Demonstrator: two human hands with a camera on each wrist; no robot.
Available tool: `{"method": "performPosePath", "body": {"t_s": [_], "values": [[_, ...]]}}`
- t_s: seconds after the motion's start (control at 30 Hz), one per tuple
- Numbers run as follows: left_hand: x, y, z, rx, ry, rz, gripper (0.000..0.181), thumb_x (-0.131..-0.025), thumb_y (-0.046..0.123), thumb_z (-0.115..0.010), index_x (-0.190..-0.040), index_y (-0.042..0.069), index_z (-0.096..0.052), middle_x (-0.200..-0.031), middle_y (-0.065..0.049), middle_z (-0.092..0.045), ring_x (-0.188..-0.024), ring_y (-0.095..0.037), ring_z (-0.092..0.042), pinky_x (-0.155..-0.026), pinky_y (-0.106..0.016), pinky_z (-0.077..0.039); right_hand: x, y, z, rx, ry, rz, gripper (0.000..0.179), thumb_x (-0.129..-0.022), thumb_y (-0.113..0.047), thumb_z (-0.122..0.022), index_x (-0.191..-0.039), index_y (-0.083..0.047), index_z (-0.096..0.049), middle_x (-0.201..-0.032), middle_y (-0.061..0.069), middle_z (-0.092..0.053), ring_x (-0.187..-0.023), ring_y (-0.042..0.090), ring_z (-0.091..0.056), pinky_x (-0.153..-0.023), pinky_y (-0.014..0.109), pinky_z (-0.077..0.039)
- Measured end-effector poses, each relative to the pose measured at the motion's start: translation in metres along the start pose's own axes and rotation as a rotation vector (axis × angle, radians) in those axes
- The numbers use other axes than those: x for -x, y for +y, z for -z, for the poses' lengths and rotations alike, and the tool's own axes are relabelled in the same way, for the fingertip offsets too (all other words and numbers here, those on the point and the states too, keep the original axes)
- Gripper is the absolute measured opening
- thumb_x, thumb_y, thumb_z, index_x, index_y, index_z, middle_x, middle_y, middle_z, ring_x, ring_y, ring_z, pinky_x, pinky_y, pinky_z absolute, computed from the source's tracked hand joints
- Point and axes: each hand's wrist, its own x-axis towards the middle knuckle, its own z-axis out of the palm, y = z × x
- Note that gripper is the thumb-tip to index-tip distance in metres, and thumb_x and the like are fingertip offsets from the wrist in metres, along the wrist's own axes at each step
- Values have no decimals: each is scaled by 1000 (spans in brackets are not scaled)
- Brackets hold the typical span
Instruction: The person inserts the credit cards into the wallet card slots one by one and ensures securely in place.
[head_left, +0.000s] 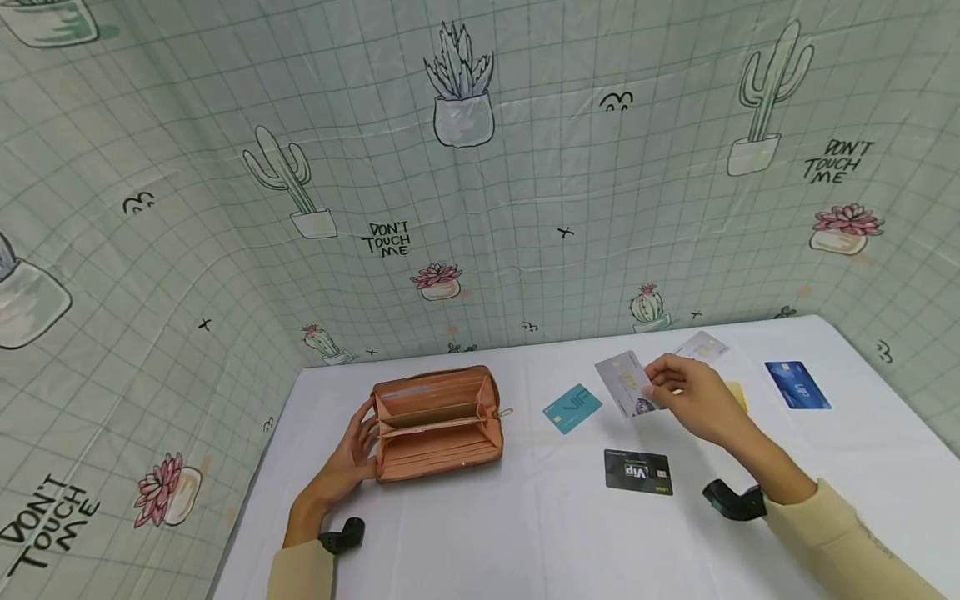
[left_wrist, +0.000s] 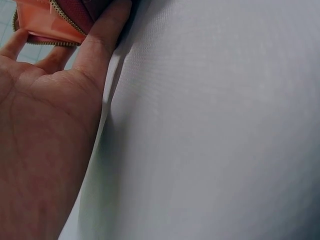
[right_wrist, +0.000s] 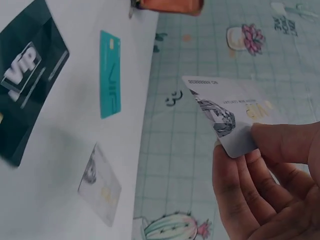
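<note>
My left hand (head_left: 348, 458) grips the left end of an orange zip wallet (head_left: 438, 468), which lies spread apart with its inner pockets and card slots facing up. In the left wrist view, the thumb lies along one side of the wallet (left_wrist: 47, 22) and fingertips reach its zip edge. Over the table, my right hand (head_left: 693, 396) pinches a silver VIP card (head_left: 624, 379) by one corner. The right wrist view shows this card (right_wrist: 240, 107) tilted between thumb and fingers, its printed face showing.
Around the right hand lie a teal card (head_left: 572, 408), a black VIP card (head_left: 638, 472), a blue card (head_left: 797, 385), a second silver card (head_left: 703, 345) and a yellow card (head_left: 739, 395), partly hidden. A cactus-print cloth (head_left: 525, 192) hangs behind the white table (head_left: 510, 542).
</note>
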Motion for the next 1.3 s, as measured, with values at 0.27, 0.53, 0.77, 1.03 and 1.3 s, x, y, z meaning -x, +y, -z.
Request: {"method": "performPosePath", "body": {"t_s": [0.27,0.53,0.77,1.03,1.3], "values": [[-1,-2,1,12,-10,-23,115,-82,-11,-62,-171,20,5,-174,-23,-4,-158,-43,-3,-104,-19,-44,-23,-27,-27,-66,-5,109,17,-96,6,-68,-113,4,-68,-106,17,-73,-95,30,-72,-79,34,-59],[-2,-4,0,13,0,-14,116,-82,-11,-63,-171,19,5,-175,-23,-2,-159,-44,-2,-104,-17,-44,-45,-52,-60,-118,-20,217,13,-96,5,-69,-108,1,-68,-105,15,-75,-94,30,-73,-84,48,-60],[-2,-4,1,0,3,-2,116,-81,-9,-63,-171,17,6,-175,-24,-1,-160,-47,0,-103,-15,-43,-59,-67,-85,-147,-34,289,15,-95,6,-71,-109,2,-68,-104,15,-74,-94,31,-73,-84,45,-61],[0,0,1,-8,8,12,118,-80,-11,-63,-171,19,7,-174,-24,-3,-160,-46,-1,-102,-15,-42,-72,-79,-105,-141,-26,363,14,-96,4,-71,-108,-2,-68,-107,14,-74,-96,30,-74,-84,40,-61],[-1,1,-2,0,11,20,118,-80,-12,-62,-171,19,7,-175,-24,-1,-160,-45,-1,-102,-14,-42,-82,-92,-120,-143,-40,397,14,-96,6,-70,-108,-1,-69,-106,14,-74,-94,29,-74,-81,36,-61]]}}
